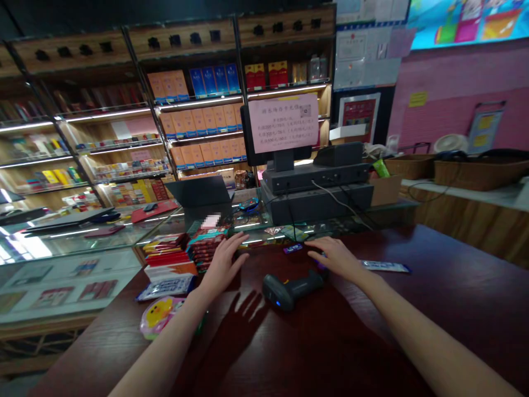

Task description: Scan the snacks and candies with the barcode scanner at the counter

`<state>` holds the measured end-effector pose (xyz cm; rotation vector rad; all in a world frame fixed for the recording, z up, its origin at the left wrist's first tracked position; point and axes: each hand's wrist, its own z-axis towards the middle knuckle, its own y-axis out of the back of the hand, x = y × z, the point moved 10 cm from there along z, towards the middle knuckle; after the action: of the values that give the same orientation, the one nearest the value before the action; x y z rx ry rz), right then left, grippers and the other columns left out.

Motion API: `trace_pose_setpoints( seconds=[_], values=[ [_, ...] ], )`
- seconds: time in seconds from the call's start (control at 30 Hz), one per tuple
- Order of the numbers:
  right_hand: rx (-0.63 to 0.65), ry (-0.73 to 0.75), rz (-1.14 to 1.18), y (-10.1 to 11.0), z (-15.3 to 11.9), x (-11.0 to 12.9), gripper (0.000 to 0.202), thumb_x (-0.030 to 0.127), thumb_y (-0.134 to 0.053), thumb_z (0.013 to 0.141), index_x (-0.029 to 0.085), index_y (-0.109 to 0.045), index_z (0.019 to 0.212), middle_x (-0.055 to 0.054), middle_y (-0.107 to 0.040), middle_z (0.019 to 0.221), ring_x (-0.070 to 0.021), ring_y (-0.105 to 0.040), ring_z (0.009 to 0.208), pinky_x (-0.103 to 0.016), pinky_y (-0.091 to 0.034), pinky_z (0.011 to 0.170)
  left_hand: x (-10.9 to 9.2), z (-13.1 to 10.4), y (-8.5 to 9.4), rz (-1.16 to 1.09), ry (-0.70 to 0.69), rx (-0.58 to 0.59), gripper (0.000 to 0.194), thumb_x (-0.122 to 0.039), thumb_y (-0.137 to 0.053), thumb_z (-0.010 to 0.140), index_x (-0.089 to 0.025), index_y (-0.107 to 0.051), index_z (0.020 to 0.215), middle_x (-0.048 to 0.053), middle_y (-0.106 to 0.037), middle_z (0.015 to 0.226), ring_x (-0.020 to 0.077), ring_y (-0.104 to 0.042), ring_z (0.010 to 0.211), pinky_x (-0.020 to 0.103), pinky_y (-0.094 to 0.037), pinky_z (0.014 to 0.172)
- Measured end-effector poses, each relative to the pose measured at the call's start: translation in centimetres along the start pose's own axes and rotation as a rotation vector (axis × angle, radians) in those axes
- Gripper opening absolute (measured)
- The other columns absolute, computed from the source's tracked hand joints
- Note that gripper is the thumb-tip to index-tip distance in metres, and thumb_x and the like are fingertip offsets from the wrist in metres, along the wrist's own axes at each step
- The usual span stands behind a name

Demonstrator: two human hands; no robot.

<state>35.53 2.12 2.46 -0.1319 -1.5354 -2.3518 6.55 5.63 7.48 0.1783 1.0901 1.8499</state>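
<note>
My left hand [225,262] is open, thumb and fingers apart, beside a stack of red-brown packets [204,251]; I cannot tell whether it touches them. Over the dark table my right hand [335,258] reaches forward, fingers stretched out. Something small and purple [321,266] shows partly under its palm, mostly hidden. Between the hands lies a black barcode scanner [285,289] with a blue light, its handle pointing toward the right hand. A small purple packet [293,248] is just beyond. To the right of my right wrist lies a long blue-and-white packet [384,267].
Red and yellow packets [167,245], a blue-white packet [165,288] and a pink case with a yellow duck [159,314] lie at left. A monitor with a paper sign [284,122] stands behind, on black boxes [318,201]. Wicker baskets [479,171] are at right, stocked shelves [202,105] at back.
</note>
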Motion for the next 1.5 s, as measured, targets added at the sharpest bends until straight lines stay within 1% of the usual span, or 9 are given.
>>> trace_pose_setpoints(
  seconds=[0.2,0.4,0.67,0.87,1.0,1.07,1.23,1.37,1.5],
  values=[
    [-0.028,-0.101,-0.008,0.6,-1.4,-4.6,0.037,0.04,-0.053,0.093,0.027,-0.066,0.125,-0.007,-0.07,0.126,-0.0265,-0.059,0.12,-0.045,-0.044,0.101,-3.4,2.0,-4.0,0.02,-0.061,0.114,0.041,-0.032,-0.053,0.095,-0.031,-0.052,0.137,0.006,-0.047,0.151,0.0242,-0.043,0.139,0.054,-0.022,0.12],
    [-0.028,-0.192,0.003,0.6,-2.9,-9.3,0.04,0.044,-0.051,0.093,0.026,-0.066,0.126,-0.007,-0.069,0.127,-0.0271,-0.06,0.12,-0.045,-0.045,0.102,-5.7,3.8,-7.2,-0.001,-0.146,0.16,0.044,-0.031,-0.055,0.094,-0.031,-0.052,0.138,0.007,-0.048,0.15,0.0255,-0.043,0.139,0.054,-0.026,0.119],
    [-0.015,-0.313,-0.042,1.0,-5.1,-14.7,0.041,0.036,-0.053,0.089,0.027,-0.066,0.127,-0.005,-0.074,0.116,-0.0259,-0.067,0.107,-0.039,-0.051,0.091,-8.4,5.8,-11.5,0.0,-0.214,0.27,0.039,-0.029,-0.058,0.093,-0.03,-0.057,0.132,0.008,-0.052,0.146,0.0256,-0.043,0.138,0.055,-0.024,0.119],
    [0.082,-0.363,-0.062,0.5,-6.1,-16.1,0.04,0.032,-0.053,0.089,0.028,-0.066,0.126,-0.006,-0.072,0.123,-0.0276,-0.065,0.114,-0.047,-0.045,0.1,-11.2,7.5,-14.4,0.025,-0.297,0.324,0.037,-0.03,-0.061,0.091,-0.028,-0.06,0.128,0.008,-0.055,0.142,0.0267,-0.047,0.135,0.055,-0.027,0.118],
    [0.121,-0.421,-0.031,0.8,-6.8,-16.6,0.039,0.031,-0.055,0.087,0.03,-0.066,0.125,-0.004,-0.073,0.119,-0.029,-0.065,0.115,-0.054,-0.039,0.106,-13.4,8.5,-16.8,0.054,-0.331,0.397,0.039,-0.032,-0.061,0.091,-0.028,-0.058,0.13,0.009,-0.054,0.143,0.0292,-0.043,0.138,0.058,-0.026,0.117],
    [0.137,-0.449,0.021,0.9,-7.3,-17.1,0.04,0.031,-0.06,0.084,0.032,-0.066,0.123,-0.003,-0.075,0.116,-0.0285,-0.066,0.114,-0.052,-0.039,0.107,-14.6,8.8,-18.1,0.063,-0.344,0.439,0.041,-0.033,-0.062,0.09,-0.029,-0.057,0.131,0.008,-0.053,0.144,0.0302,-0.041,0.139,0.06,-0.025,0.117],
    [0.168,-0.457,0.171,0.5,-8.2,-18.2,0.048,0.029,-0.073,0.073,0.031,-0.068,0.121,-0.003,-0.075,0.115,-0.0282,-0.067,0.113,-0.041,-0.046,0.102,-16.8,9.2,-21.7,0.079,-0.348,0.541,0.048,-0.035,-0.064,0.088,-0.028,-0.054,0.135,0.008,-0.055,0.143,0.0306,-0.039,0.14,0.062,-0.021,0.118],
    [0.157,-0.461,0.264,0.3,-8.3,-18.6,0.052,0.021,-0.072,0.069,0.029,-0.069,0.12,-0.003,-0.077,0.111,-0.0261,-0.069,0.107,-0.035,-0.05,0.095,-17.8,9.2,-24.0,0.074,-0.347,0.56,0.048,-0.034,-0.067,0.087,-0.025,-0.055,0.132,0.007,-0.059,0.139,0.0303,-0.041,0.139,0.063,-0.021,0.118],
    [0.14,-0.471,0.307,0.5,-8.4,-18.4,0.054,0.015,-0.067,0.068,0.027,-0.069,0.12,-0.002,-0.077,0.106,-0.0245,-0.07,0.101,-0.032,-0.051,0.089,-18.3,9.3,-25.8,0.061,-0.32,0.57,0.045,-0.033,-0.066,0.087,-0.025,-0.056,0.13,0.007,-0.062,0.135,0.0297,-0.044,0.136,0.065,-0.019,0.117]
  ],
)
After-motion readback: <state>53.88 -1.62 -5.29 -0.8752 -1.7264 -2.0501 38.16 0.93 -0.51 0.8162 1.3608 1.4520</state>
